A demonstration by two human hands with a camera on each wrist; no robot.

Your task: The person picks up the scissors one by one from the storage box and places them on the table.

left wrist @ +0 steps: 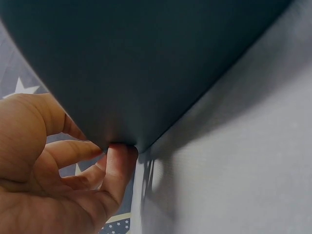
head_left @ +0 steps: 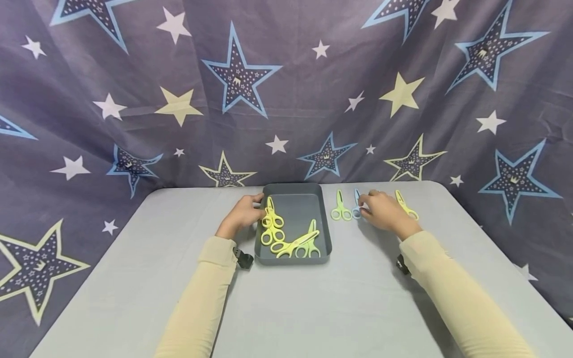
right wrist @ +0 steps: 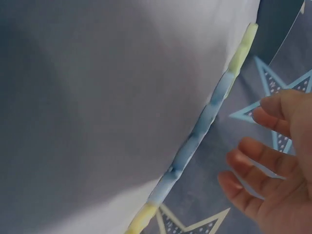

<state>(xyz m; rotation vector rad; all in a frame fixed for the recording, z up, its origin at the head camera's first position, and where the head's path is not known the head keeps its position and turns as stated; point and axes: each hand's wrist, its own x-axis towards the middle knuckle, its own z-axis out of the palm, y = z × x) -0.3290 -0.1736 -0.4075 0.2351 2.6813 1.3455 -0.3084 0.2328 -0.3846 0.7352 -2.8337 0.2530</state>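
Star-print cloth [head_left: 286,89] is hanging behind and round a grey bench [head_left: 313,308]. A dark grey tray [head_left: 295,201] is sitting at the bench's centre, holding a heap of yellow scissors [head_left: 286,233] along its 9 o'clock wall and 6 o'clock end; exact count is hard to tell, they are overlapping.

Left hand [head_left: 243,214] is holding the tray at its 10 o'clock corner; in the wrist view the fingers [left wrist: 117,170] are curling against the tray's outer wall, so the grip is closed on the rim.

At 3 o'clock of the tray, three scissors are lying on the bench: green scissors [head_left: 340,208], blue scissors [head_left: 356,206], then another yellow pair [head_left: 406,205] farther out. Right hand [head_left: 384,211] is hovering over the blue scissors, grip loosely spread, fingers [right wrist: 253,161] relaxed, nothing held; whether the fingertips are touching it, cannot tell.

Judgement: pinching the blue scissors at the handle loops, blades shut, looks best, with the left hand steadying the tray so it is not sliding.
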